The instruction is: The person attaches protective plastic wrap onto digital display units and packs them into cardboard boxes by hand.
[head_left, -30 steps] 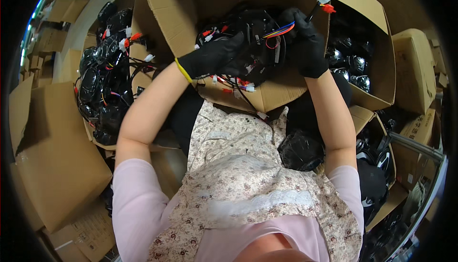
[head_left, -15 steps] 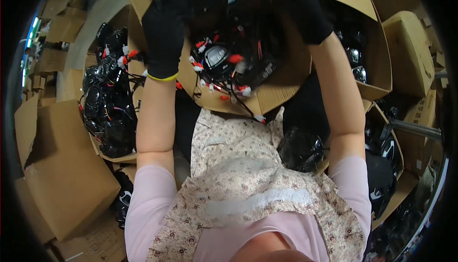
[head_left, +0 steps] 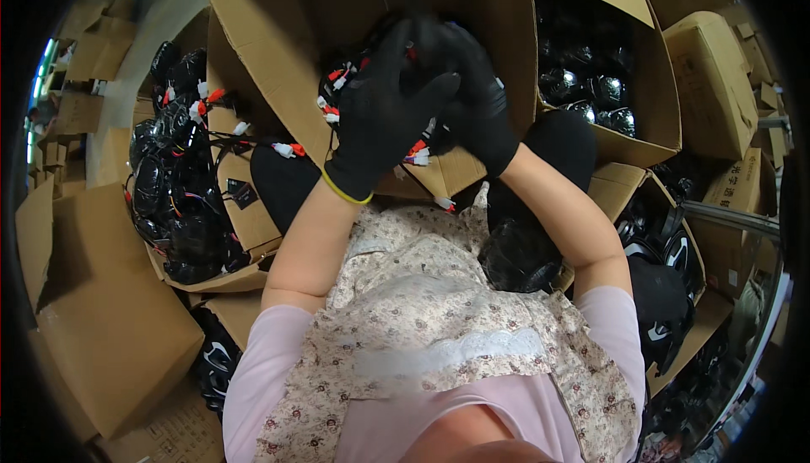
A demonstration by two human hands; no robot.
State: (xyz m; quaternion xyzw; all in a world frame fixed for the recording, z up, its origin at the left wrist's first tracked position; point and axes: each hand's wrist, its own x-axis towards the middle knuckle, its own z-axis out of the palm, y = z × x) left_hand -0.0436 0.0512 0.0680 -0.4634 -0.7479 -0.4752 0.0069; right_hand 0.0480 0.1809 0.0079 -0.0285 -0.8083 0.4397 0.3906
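Both my hands, in black gloves, are close together over an open cardboard box (head_left: 278,58) between my knees. My left hand (head_left: 380,104) has its thumb stretched toward the right hand, apart from its fingers; a yellow band circles its wrist. Facing it is my right hand (head_left: 477,92), with bent fingers that are dark and blurred. Whether anything lies between the two hands is hidden. Beneath them sits a heap of black wired parts, mostly covered by the gloves, with red and white connectors (head_left: 332,111) showing. Another white connector (head_left: 445,204) hangs over the box's near edge.
At left, a carton holds black plastic-wrapped parts (head_left: 156,180) with wires. Another carton on the right holds shiny black wrapped parts (head_left: 607,92). A black wrapped bundle (head_left: 519,256) rests by my right thigh. Closed-looking cartons (head_left: 118,311) stand at left; a metal rail (head_left: 730,218) runs at right.
Both hands have come down from the far edge and drawn together over the heap. The dark items near them at the top are gone from there, and the box's inner wall now shows.
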